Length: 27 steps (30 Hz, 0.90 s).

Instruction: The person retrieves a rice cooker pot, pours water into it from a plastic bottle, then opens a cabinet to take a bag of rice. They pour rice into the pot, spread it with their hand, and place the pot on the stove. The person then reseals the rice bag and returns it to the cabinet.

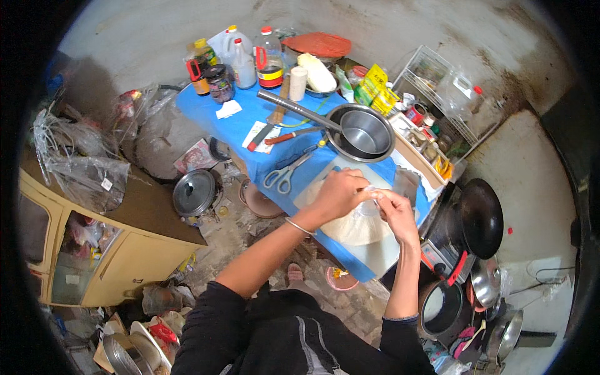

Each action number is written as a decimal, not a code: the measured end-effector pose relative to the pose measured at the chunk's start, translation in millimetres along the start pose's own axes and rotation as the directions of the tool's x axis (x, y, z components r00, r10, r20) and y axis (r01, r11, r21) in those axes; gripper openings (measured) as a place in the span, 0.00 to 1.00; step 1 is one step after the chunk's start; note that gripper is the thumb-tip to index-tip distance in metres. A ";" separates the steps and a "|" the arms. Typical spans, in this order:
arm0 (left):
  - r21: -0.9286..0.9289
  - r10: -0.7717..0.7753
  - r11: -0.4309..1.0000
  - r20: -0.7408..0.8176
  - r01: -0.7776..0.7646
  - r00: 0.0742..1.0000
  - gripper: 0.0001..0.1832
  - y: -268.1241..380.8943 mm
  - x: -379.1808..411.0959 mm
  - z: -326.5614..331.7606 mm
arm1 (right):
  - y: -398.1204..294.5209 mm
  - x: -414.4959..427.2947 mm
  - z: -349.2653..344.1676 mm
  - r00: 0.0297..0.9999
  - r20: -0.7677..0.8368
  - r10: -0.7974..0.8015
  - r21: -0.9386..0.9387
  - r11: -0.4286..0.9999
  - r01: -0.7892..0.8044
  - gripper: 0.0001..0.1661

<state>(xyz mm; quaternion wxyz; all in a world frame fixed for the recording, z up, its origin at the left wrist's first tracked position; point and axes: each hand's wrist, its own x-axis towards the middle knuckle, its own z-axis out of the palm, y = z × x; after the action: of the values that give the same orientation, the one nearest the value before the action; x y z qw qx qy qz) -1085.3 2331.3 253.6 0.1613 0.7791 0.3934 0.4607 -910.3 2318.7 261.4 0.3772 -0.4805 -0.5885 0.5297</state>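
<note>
Both hands meet over a clear plastic bag of pale, flour-like contents (358, 228), which rests on a whitish board (384, 255) on the blue-covered table. My left hand (342, 194), with a bangle at the wrist, pinches the gathered top of the bag. Beside it, my right hand (396, 208) has thumb and fingers closed on the same twisted plastic. Part of the bag's neck is hidden by the fingers. Grey-handled scissors (283, 178) lie left of the board. Just beyond the hands, a steel saucepan (363, 133) sits inside a metal basin (390, 147).
Knives (295, 135), bottles (243, 65) and a jar (219, 84) stand or lie on the blue cover (201, 110). A wok (480, 218) and a black pan (441, 307) are at the right. A yellowish cabinet (126, 267) stands left, with a lidded pot (194, 192) near it.
</note>
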 end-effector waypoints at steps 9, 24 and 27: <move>-0.204 -0.214 0.953 0.077 0.225 0.974 0.14 -1.9 -5.9 6.1 | 22.7 -13.8 11.9 0.985 0.108 -0.137 -0.023 0.990 0.140 0.04; -0.473 -0.700 0.607 0.061 0.638 0.711 0.09 -93.6 -34.2 21.9 | 88.5 -37.0 33.4 0.716 -0.692 -0.093 -0.219 0.972 -0.085 0.17; -0.635 -0.452 0.678 0.037 0.370 0.891 0.07 -93.4 -38.6 14.4 | 58.0 -23.6 42.3 0.913 -0.394 -0.107 -0.353 0.935 -0.043 0.29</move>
<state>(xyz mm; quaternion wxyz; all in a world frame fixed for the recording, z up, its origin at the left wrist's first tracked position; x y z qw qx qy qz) -1126.8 2363.1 165.9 0.4857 0.5417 0.3917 0.5632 -935.0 2283.5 199.2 0.4075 -0.6302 -0.5904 0.2970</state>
